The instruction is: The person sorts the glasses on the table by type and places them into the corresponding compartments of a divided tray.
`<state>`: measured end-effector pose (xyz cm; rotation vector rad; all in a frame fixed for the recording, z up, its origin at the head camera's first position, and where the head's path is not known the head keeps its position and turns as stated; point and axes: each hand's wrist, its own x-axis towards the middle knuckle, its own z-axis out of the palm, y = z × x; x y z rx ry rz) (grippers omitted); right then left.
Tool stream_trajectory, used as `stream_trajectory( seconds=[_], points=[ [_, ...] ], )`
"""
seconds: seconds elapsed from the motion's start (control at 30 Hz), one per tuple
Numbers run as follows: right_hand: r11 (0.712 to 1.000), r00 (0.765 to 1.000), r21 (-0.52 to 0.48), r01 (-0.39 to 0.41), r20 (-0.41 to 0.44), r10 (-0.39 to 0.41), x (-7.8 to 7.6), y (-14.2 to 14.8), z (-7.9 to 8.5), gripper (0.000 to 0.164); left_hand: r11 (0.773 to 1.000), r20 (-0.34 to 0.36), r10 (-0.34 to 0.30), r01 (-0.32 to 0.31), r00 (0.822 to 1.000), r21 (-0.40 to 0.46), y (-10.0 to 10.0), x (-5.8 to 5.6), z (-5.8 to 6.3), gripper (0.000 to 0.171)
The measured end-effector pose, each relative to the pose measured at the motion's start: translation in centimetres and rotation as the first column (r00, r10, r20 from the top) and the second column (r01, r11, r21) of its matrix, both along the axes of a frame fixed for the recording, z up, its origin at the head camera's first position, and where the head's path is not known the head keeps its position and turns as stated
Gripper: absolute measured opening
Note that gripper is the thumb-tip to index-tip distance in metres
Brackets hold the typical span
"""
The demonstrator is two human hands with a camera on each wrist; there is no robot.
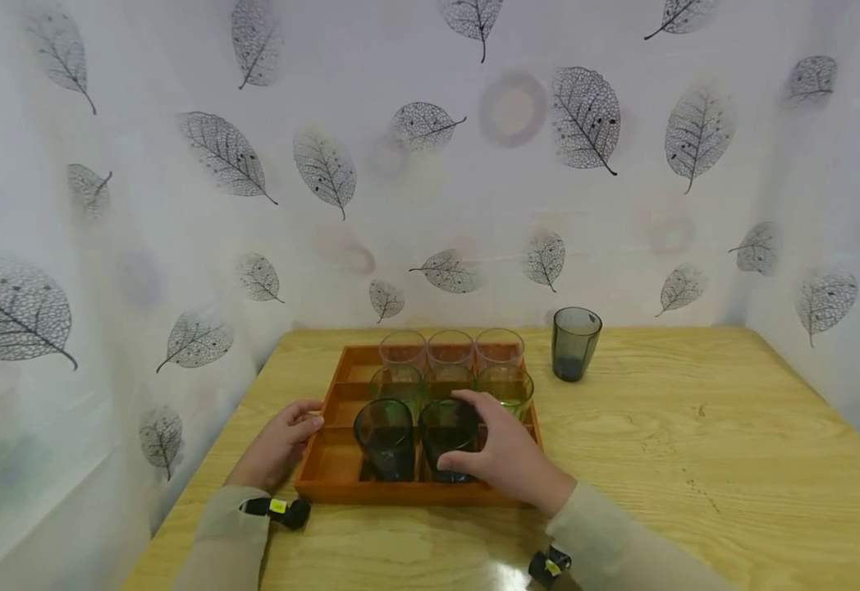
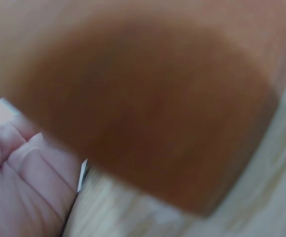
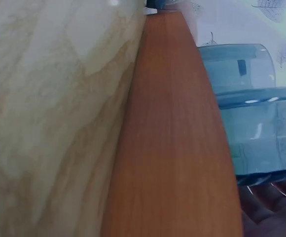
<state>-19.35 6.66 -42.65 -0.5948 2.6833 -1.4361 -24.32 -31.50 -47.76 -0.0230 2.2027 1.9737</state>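
Observation:
A compartmented wooden tray [image 1: 415, 492] holds rows of drinking glasses. My right hand [image 1: 507, 451] grips a dark grey glass [image 1: 445, 431] in the front row, thumb on the near side and fingers round the far side. In the right wrist view this glass [image 3: 261, 136] shows beyond the tray's front wall [image 3: 175, 128]. Left of it stands another dark glass [image 1: 387, 439], tilted a little. My left hand [image 1: 278, 447] touches the tray's left side with its fingertips, fingers relaxed. The left wrist view shows its palm [image 2: 34, 182] beside the blurred tray wall [image 2: 158, 108].
Green glasses [image 1: 505, 387] fill the middle row and clear pinkish glasses [image 1: 450, 349] the back row. A lone dark glass [image 1: 575, 345] stands on the wooden table [image 1: 696, 460], behind and right of the tray. A leaf-patterned curtain [image 1: 430, 205] hangs behind and along the sides.

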Motion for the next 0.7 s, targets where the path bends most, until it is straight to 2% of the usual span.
stream_trajectory(
  seconds=[0.2, 0.47, 0.7],
  points=[
    [0.999, 0.998, -0.038, -0.036, -0.058, 0.033, -0.2, 1.1, 0.8, 0.087, 0.999, 0.008, -0.015, 0.014, 1.000, 0.039, 0.0, 0.1, 0.1, 0.046],
    [0.984, 0.991, -0.132, -0.122, -0.078, 0.113, -1.2, 3.2, 1.8, 0.076, 0.999, 0.005, -0.010, 0.010, 1.000, 0.048, 0.0, 0.1, 0.0, 0.045],
    [0.989, 0.992, -0.111, -0.095, -0.097, 0.084, -2.2, 5.6, 3.1, 0.077, 0.999, -0.003, -0.003, 0.003, 1.000, 0.034, 0.0, -0.1, -0.2, 0.045]
  ],
)
